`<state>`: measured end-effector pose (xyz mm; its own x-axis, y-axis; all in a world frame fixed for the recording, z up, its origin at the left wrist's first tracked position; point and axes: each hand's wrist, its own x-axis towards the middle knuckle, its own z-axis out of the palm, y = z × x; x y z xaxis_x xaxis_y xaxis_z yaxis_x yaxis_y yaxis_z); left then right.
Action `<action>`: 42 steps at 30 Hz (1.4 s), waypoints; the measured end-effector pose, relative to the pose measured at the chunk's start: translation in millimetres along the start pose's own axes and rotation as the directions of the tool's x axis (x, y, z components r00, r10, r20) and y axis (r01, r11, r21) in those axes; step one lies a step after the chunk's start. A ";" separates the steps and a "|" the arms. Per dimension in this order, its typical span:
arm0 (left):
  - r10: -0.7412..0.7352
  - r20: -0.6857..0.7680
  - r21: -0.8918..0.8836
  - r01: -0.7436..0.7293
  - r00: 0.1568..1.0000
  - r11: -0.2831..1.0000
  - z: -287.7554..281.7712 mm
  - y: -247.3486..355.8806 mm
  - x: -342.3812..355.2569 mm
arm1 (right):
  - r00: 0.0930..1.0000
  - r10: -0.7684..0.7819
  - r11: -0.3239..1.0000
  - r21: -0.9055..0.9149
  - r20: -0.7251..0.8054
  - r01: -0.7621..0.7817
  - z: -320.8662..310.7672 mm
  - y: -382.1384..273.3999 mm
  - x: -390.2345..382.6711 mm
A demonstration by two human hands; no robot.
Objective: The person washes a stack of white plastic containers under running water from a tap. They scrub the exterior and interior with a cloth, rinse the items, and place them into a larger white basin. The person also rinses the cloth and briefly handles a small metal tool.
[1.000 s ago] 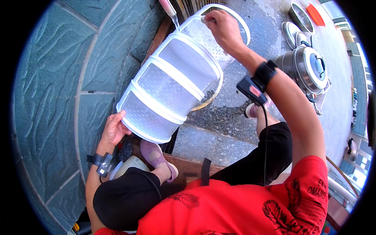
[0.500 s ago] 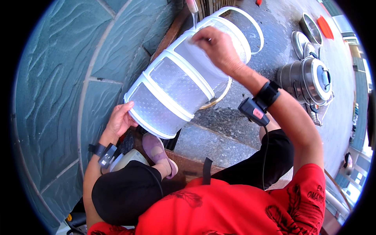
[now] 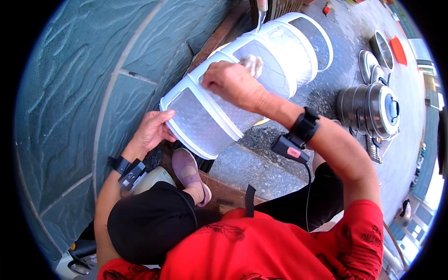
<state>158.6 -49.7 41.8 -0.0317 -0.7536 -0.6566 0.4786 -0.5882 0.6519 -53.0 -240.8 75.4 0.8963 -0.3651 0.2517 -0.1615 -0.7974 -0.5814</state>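
**Two hands at work on the white tiered container**

Your white tiered container [image 3: 203, 99] lies tilted, near the edge of the stone floor [image 3: 261, 163] that meets the slate tiles [image 3: 79, 93]. Its bottom rim points toward you, and its handle loop [image 3: 325, 39] points away to the upper right. A yellow rim [image 3: 262, 122] peeks out beneath it; what that belongs to is mostly hidden.

Your left hand [image 3: 156, 128] pinches the bottom rim, thumb above and the other fingers tucked below. Your right hand [image 3: 231, 86] is curled around a bunched whitish cloth [image 3: 252, 65], which bulges past the knuckles over the middle tiers; how firmly the fingertips press is hard to tell.

The step looks like wiping. Brace the bottom rim firmly, since the round hoops could roll under your strokes. Work along each hoop and into the seam where it meets the clear panel, as grime would likely collect there. Go lighter on the panels themselves; they look thin and could flex. Turn the container by its rim to bring fresh panels up, and mind your purple shoe [image 3: 184, 163], close below that end.
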 end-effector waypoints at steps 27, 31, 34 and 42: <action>0.060 -0.025 -0.070 -0.062 0.998 0.996 -1.6 -5.0 9.8 | 0.998 0.060 0.971 -0.236 0.036 -0.050 -12.2 -0.3 4.2; 0.061 0.012 -0.046 -0.060 0.998 0.997 4.4 -11.6 6.5 | 0.988 0.136 0.984 -0.130 0.078 -0.125 -22.4 -3.3 -12.5; 0.095 -0.019 -0.029 -0.095 0.995 0.995 4.0 -5.9 11.3 | 0.997 0.074 0.987 -0.146 0.018 -0.071 -19.3 1.0 -11.5; 0.111 -0.073 -0.033 -0.114 0.991 0.993 6.4 -6.5 13.5 | 0.996 0.093 0.972 -0.214 -0.012 -0.094 -6.2 15.9 16.5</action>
<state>149.5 -58.0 31.2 0.0857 -0.7910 -0.6058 0.5074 -0.4886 0.7098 -43.3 -262.4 75.1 0.8722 -0.4438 0.2056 -0.3297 -0.8439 -0.4233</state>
